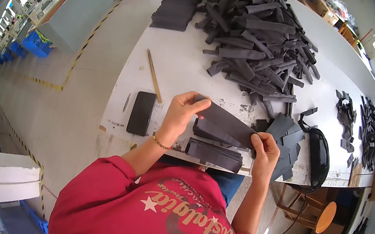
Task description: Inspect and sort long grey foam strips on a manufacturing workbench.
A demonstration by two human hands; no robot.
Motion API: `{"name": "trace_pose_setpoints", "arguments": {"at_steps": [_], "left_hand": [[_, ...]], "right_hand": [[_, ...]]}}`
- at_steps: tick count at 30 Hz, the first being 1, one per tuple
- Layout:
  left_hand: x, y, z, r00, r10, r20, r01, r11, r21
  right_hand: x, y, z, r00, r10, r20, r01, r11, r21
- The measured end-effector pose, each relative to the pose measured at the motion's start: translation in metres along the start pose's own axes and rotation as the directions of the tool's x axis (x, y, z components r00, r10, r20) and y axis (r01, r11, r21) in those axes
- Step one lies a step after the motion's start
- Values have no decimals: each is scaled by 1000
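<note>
The left hand (179,116) pinches one end of a dark grey foam strip (226,121), fingers closed on its upper edge; the right hand (265,150) grips the other end, thumb and fingers clamped. The strip hangs just above stacked strips (214,153) at the near edge of the white table (175,65); a black phone (141,113) and wooden stick (154,75) lie left, a loose strip pile (260,41) behind.

head-worn fisheye, looking steeply down, close over table (176,62) edge
</note>
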State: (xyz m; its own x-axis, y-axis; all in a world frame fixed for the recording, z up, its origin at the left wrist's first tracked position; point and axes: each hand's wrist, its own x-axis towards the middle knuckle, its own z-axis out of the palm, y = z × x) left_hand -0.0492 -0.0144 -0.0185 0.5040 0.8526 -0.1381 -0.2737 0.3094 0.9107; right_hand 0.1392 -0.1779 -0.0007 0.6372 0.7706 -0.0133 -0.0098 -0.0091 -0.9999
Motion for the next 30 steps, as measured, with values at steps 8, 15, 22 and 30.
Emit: {"name": "trace_pose_setpoints", "arguments": {"at_steps": [8,15,22,30], "left_hand": [[-3,-47,-15,921,386,61,-280,542,792],[26,-52,-28,906,423,15,-260,528,808],[148,-33,-4,976,214,-39,-166,851,499],[251,-55,35,598,716,361,-493,-26,869]], "right_hand": [[9,66,-15,996,70,-54,-83,956,-282],[12,72,-12,969,-61,-240,-72,858,-508],[15,74,-84,914,-402,-58,95,351,-932],[11,64,-120,931,-325,-164,16,487,-874]]}}
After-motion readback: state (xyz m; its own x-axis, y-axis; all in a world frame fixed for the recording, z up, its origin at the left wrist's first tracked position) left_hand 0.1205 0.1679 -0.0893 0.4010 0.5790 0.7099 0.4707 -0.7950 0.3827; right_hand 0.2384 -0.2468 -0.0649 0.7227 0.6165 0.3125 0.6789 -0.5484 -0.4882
